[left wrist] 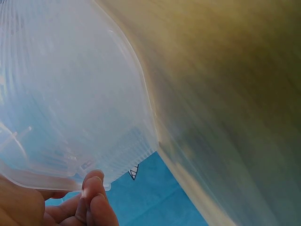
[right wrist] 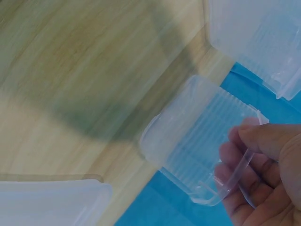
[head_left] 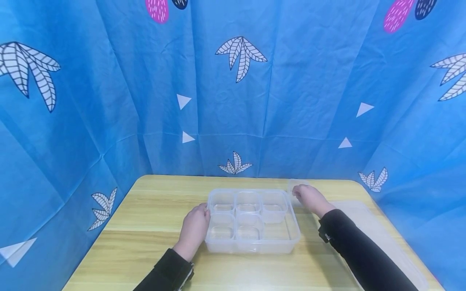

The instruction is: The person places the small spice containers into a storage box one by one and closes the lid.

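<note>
A large translucent plastic storage box stands on the table, with several small square bins inside it. Bare floor shows at the box's front right corner. My left hand grips the box's left rim; in the left wrist view its curled fingers lie at that rim, beside the box's ribbed side wall. To the right of the box's back corner, my right hand pinches a separate small clear bin by its rim, thumb on one side and fingers on the other.
A flat translucent lid-like sheet lies along the right side of the wooden table, partly beneath the right sleeve. Blue patterned cloth hangs behind the table and at both sides.
</note>
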The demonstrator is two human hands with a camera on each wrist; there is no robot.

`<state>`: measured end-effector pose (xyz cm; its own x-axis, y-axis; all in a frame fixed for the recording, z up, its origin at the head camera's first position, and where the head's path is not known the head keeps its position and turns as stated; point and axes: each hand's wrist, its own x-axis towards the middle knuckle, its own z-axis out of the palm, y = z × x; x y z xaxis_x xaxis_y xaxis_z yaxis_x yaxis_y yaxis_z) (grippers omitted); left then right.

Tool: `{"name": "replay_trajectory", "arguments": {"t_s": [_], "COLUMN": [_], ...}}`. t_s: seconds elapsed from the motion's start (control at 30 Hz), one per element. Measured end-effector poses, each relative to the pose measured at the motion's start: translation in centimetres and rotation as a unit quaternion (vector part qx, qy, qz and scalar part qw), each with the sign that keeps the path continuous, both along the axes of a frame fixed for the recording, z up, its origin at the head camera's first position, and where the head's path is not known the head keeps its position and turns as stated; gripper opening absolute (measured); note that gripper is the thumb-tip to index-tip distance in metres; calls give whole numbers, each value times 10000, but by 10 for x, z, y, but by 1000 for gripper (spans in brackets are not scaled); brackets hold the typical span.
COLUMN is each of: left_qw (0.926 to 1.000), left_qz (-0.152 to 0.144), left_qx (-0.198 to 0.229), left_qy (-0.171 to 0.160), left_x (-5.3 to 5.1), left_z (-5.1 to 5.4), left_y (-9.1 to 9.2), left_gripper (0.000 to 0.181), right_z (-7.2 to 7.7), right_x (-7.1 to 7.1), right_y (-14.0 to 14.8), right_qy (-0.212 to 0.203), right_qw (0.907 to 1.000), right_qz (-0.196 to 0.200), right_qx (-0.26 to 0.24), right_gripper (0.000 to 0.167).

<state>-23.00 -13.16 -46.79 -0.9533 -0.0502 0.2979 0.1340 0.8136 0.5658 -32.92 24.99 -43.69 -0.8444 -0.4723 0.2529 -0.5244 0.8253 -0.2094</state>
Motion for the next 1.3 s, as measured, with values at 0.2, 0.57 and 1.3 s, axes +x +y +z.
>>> {"name": "replay_trajectory", "arguments": {"t_s": [0.2, 0.57, 1.3], "left_qw": [10000, 10000, 9999], "left_qz": [-13, -9, -37], "left_qx": [-32, -28, -44], "left_qy": [24, 49, 107], "left_x": [0, 0, 1], "left_z": [0, -1, 0], "left_y": [-1, -1, -1], "left_gripper": [32, 31, 31], "right_z": [4, 26, 70], "right_x": [2, 10, 38], "right_y": [3, 11, 1], "right_qy": [132, -89, 296], "right_qw": [9999, 9999, 9990], "right_qz": [38, -1, 221], "right_qx": [11, 75, 258], "right_gripper": [13, 12, 10]}}
